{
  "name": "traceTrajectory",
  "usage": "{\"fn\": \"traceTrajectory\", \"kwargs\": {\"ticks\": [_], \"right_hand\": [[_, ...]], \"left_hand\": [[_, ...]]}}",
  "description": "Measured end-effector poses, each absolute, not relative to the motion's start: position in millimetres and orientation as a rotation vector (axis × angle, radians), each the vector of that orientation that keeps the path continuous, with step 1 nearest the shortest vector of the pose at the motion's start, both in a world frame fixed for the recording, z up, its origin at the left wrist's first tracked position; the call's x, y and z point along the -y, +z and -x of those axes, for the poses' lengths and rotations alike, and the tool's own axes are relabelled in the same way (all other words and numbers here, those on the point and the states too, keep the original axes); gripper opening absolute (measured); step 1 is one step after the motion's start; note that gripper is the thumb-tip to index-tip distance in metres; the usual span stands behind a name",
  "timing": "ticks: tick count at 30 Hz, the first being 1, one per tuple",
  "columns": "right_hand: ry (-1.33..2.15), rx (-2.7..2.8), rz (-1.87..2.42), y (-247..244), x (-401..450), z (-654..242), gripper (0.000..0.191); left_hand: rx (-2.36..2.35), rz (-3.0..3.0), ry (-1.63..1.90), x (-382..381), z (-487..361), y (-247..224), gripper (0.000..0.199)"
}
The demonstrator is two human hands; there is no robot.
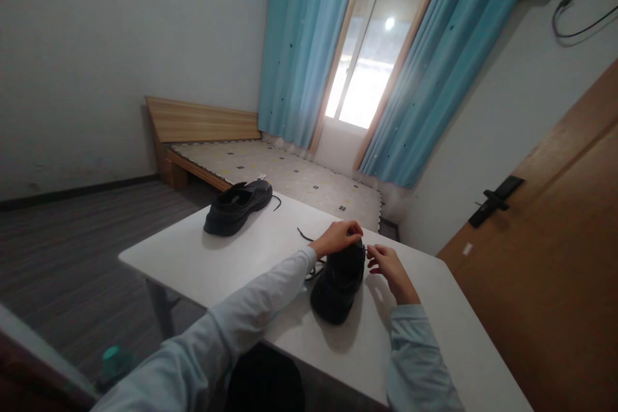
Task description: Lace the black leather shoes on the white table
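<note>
A black shoe point(337, 293) stands on the white table with its heel toward me. My left hand point(338, 237) reaches across its top from the left, the fingers curled down onto the shoe near the lacing. What lies under those fingertips is hidden. To the right of the shoe, my right hand point(389, 267) pinches thumb and forefinger together at a short dark bit of shoelace by the shoe's side. More black lace point(315, 270) lies loose on the left of this shoe. Farther left, a second black shoe point(236, 207) rests on its sole, a lace end trailing beside its toe.
The white table point(188, 270) has its near edge close to my body. Behind it is a bed point(299, 174) with a patterned mattress below a curtained window. A wooden door point(555, 257) with a black handle is at right. A green-capped item point(112, 355) is at lower left.
</note>
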State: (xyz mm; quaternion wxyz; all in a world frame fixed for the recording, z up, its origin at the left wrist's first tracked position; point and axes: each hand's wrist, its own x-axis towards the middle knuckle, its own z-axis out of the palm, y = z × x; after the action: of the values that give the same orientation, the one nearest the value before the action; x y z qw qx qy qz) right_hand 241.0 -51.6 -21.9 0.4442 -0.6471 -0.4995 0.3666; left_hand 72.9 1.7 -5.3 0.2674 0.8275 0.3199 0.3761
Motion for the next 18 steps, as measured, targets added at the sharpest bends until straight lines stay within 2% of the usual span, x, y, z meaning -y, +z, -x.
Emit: {"fn": "traceTrajectory", "kwargs": {"ticks": [5,9,13,18], "right_hand": [[0.877,1.214,1.599,-19.4,53.7,-242.2,0.023],[0.854,1.199,1.59,-17.7,55.1,-241.3,0.024],[0.818,1.191,1.59,-17.6,56.4,-239.7,0.026],[0.786,1.147,1.571,-16.2,57.3,-241.4,0.025]], "left_hand": [[-1.452,-2.162,0.908,-18.9,-44.2,-2.3,0.022],[-1.978,-2.11,0.611,-26.0,-11.4,-9.4,0.036],[-2.075,-2.039,0.348,-28.7,10.5,-18.4,0.042],[-2.046,-2.031,0.352,-30.5,13.6,-27.7,0.038]]}}
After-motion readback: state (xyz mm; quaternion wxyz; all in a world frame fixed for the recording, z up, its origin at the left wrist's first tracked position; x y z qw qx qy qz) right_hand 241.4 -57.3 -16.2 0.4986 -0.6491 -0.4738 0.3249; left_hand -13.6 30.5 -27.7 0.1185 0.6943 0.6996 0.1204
